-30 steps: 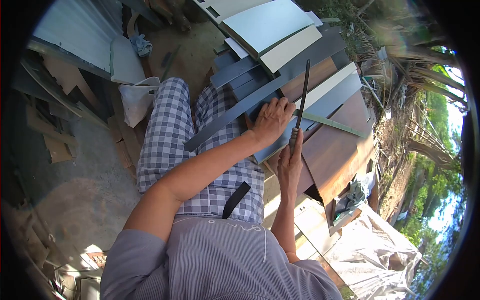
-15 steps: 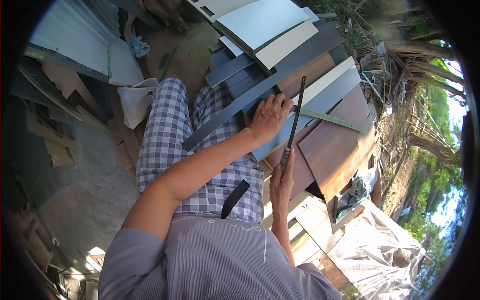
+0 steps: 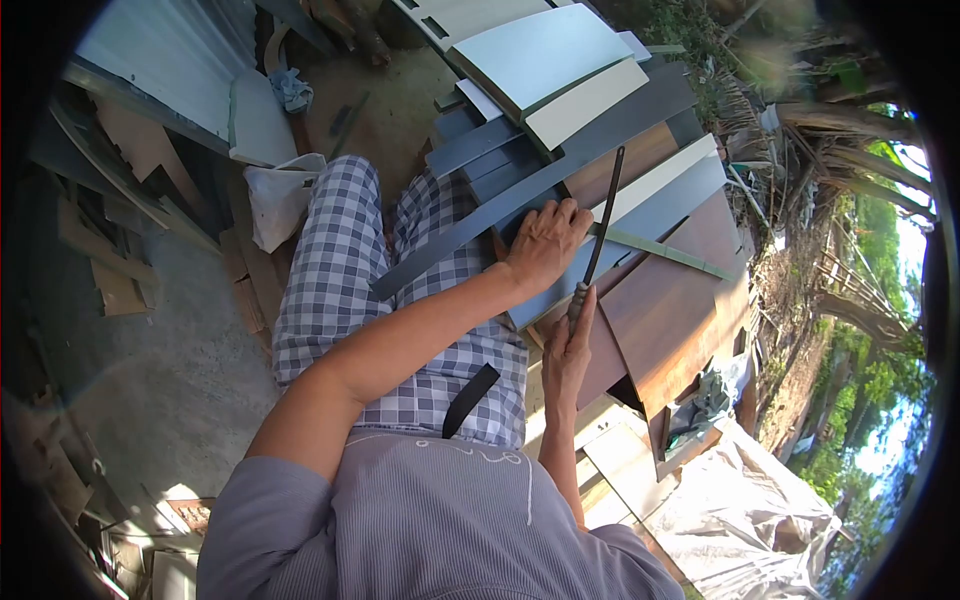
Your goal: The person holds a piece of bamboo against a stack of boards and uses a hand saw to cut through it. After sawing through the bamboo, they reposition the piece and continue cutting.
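Observation:
My left hand (image 3: 548, 240) lies over the stacked boards with its fingers curled down at the near end of a green strip (image 3: 665, 250), which looks like split bamboo. The strip slants away to the right across the boards. In my right hand (image 3: 568, 350) is a hand tool with a long, narrow, dark blade (image 3: 605, 215) and a ridged grey handle. Its blade points up and away, crossing the strip just beside my left fingertips. My right fingers wrap the handle, with one finger stretched along it.
A long dark grey board (image 3: 480, 225) reaches from the pile to my checked trousers. White panels (image 3: 540, 55) and brown boards (image 3: 670, 285) make up the pile. On the left are a white bag (image 3: 280, 200) and leaning scrap panels. Pale plastic sheeting (image 3: 745, 500) lies at the lower right.
The view has shifted slightly, so the boards sit a little lower and further right. Both hands keep nearly the same hold, and the blade still crosses the strip.

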{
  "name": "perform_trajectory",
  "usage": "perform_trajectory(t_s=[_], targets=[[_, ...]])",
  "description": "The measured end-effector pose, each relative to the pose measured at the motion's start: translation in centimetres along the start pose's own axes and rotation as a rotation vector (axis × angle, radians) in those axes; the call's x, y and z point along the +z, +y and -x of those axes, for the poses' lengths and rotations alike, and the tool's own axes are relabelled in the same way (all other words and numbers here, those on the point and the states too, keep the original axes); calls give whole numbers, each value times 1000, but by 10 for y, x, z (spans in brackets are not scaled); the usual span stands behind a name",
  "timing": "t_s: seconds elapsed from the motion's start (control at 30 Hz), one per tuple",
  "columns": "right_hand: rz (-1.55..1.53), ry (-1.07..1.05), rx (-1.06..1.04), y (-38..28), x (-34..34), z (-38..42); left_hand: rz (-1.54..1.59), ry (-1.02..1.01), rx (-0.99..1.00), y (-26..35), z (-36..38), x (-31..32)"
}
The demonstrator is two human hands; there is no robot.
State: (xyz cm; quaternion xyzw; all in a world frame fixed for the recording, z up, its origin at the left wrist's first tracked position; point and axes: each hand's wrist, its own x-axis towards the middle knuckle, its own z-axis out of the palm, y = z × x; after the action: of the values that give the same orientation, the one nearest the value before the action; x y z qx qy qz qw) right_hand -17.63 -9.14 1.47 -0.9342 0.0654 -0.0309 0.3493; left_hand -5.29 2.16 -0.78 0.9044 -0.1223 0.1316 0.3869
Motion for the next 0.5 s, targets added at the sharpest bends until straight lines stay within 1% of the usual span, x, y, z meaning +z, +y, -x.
perform_trajectory(t_s=[0.03, 0.1, 0.17, 0.23, 0.27, 0.33, 0.47, 0.5], targets=[[2, 6, 8, -1, -2, 12, 5, -6, 6, 0, 0, 0], [-15, -65, 150, -5, -7, 34, 34, 0, 8, -1, -2, -1], [-47, -67, 180, -8, -11, 42, 44, -1, 20, -1, -3, -4], [-349, -102, 375, -22, -20, 41, 47, -45, 0, -2, -6, -9], [-346, -99, 372, -22, -20, 39, 50, -42, 2, -3, -8, -12], [-409, -22, 250, -23, -18, 36, 36, 18, 24, -6, -13, -25], [-382, -51, 183, -26, -14, 20, -69, 58, 41, -13, -25, -52], [-361, -68, 160, -22, -10, 18, -84, 74, 18, -16, -28, -56]])
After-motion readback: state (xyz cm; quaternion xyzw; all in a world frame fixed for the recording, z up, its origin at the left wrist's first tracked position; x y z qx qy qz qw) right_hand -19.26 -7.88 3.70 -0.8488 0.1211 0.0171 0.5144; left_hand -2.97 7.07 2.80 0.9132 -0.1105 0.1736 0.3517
